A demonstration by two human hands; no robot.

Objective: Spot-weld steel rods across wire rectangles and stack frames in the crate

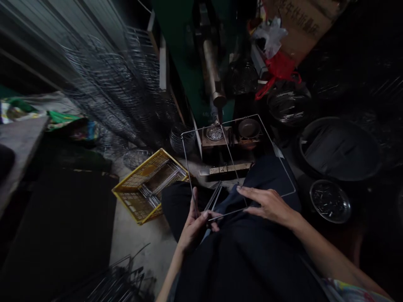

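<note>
A thin wire frame (pixel 229 150), rectangular with a cross wire, is held over my lap. Its far edge meets the tip of a metal machine arm (pixel 212 69). My left hand (pixel 193 224) is closed around the near left corner of the frame, thumb on the wire. Beside those fingers, several loose metal rods (pixel 215 197) lean over my lap; whether the hand also grips them I cannot tell. My right hand (pixel 267 204) pinches the frame near the lower end of the cross wire. The frame's right part passes above my right knee.
A yellow plastic crate (pixel 126 193) with metal rods stands left on the floor. Below the machine arm sit a dish of small metal pieces (pixel 215 133) and a round pan (pixel 248 128). Wire racks (pixel 110 79) are stacked left. At right are a steel bowl (pixel 348 209) and dark tub (pixel 338 177).
</note>
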